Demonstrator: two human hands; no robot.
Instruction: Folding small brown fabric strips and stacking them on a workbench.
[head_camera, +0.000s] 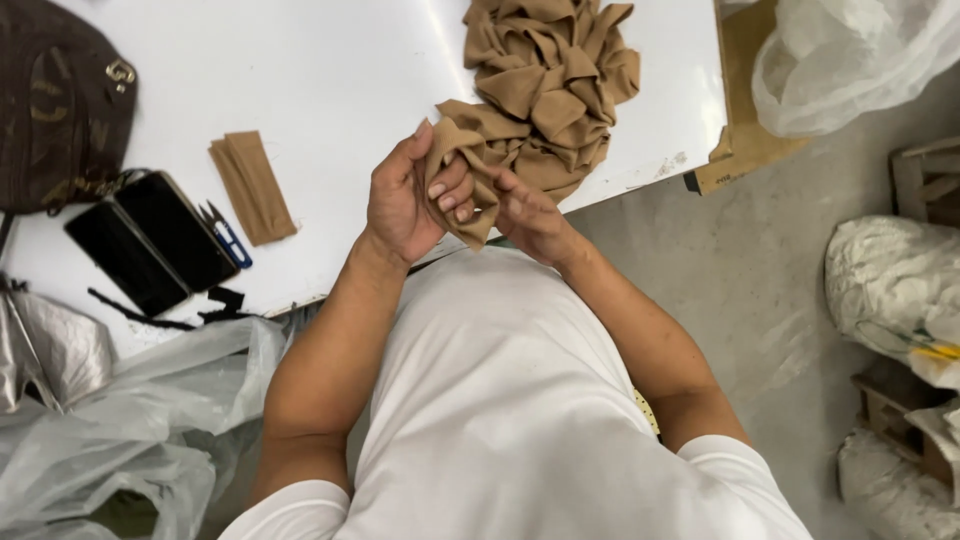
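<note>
Over the near edge of the white table (340, 80), both hands grip one tan cloth piece (462, 165). Fingers of the left hand (405, 200) curl shut around its crumpled middle, and the right hand (530, 215) pinches its lower corner. Just behind the cloth piece, a pile of the same tan cloth (550, 80) lies on the table. Left of the hands sit a flat folded tan strip (252, 187), small blue snips (228, 238) and two dark phones (152, 243). A brown bag (60, 100) lies at the table's far left, cut off by the frame. Clear plastic bags (130, 430) bunch up below the table. White sacks (890, 290) stand on the floor to the right, partly cut off. Most right fingers are hidden by cloth.
</note>
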